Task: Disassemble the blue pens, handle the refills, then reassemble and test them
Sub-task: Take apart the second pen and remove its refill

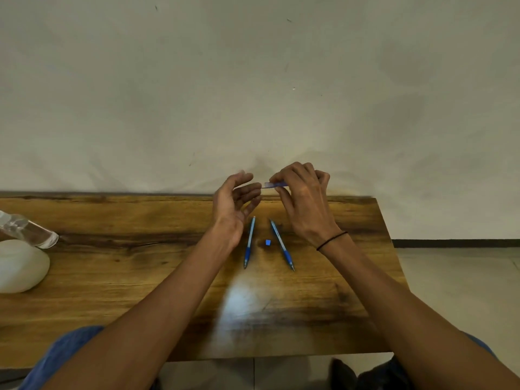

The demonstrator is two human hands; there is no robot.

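Single head-worn wide-angle view, looking forward and down from above the near edge of the brown wood-grain table (pixel 140 266), facing the plain pale wall (pixel 253 80) behind it. Close enough for both forearms to reach in from below; edges bowed by the lens.

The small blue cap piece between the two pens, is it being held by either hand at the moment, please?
No, the small blue cap piece lies on the table, clear of both hands.
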